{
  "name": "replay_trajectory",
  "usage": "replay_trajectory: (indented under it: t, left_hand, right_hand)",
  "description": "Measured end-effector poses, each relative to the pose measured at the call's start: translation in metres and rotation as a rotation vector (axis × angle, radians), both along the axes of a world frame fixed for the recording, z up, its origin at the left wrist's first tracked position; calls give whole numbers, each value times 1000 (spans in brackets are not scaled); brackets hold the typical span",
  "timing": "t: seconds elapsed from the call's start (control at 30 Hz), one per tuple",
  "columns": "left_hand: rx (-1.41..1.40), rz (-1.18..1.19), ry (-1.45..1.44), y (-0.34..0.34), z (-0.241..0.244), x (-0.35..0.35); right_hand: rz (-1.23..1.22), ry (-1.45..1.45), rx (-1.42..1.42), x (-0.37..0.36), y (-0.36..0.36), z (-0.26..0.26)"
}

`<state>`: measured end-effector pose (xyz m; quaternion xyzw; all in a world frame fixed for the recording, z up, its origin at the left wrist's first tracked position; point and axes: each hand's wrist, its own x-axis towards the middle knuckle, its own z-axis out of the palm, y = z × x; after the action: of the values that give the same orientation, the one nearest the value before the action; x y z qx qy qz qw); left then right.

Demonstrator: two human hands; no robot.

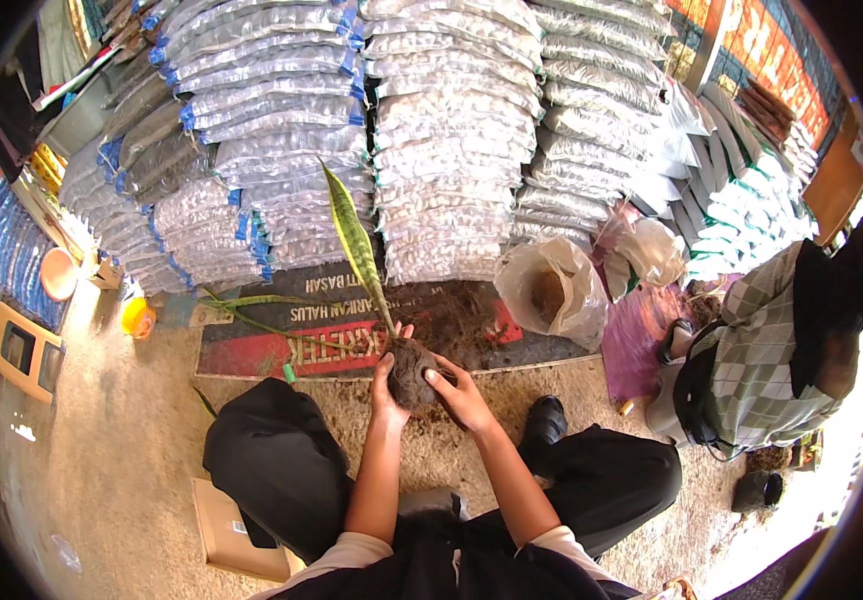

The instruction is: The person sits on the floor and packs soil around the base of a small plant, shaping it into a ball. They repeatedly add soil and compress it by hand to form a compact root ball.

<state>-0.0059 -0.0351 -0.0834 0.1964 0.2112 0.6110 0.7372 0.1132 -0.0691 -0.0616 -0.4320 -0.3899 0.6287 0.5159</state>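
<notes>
Between my two hands is the dark, fibrous root ball (411, 373) of a snake plant (350, 229), whose yellow-edged leaf points up and to the left. My left hand (386, 386) cups the root ball from the left, with fingertips showing behind it. On the right side, my right hand (461, 394) presses it with the thumb on top. Loose dark soil and root fibres (454, 319) lie beyond my hands on a printed board (251, 356). Another long green leaf (266, 300) lies on the board to the left.
An open plastic sack (551, 292) with brown material stands at the board's right end. Stacked bags of stones (454, 150) rise behind. To the right sits another person in checked clothing (761, 360). A cardboard box (233, 532) lies by my left knee; a yellow tub (138, 319) stands left.
</notes>
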Motion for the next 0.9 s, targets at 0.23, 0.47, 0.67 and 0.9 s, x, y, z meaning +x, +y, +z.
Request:
replay_trajectory:
  t: [0.23, 0.47, 0.67, 0.9]
  left_hand:
    - [-206, 57, 428, 2, 11, 2]
    - [-216, 9, 251, -3, 15, 14]
    - [-237, 91, 269, -1, 1, 15]
    - [-285, 68, 92, -1, 9, 11]
  right_hand:
    - [-172, 193, -25, 4, 7, -4]
    - [-326, -131, 241, -4, 3, 5]
    - [-356, -372, 327, -12, -1, 7]
    - [-303, -965, 614, -1, 0, 40]
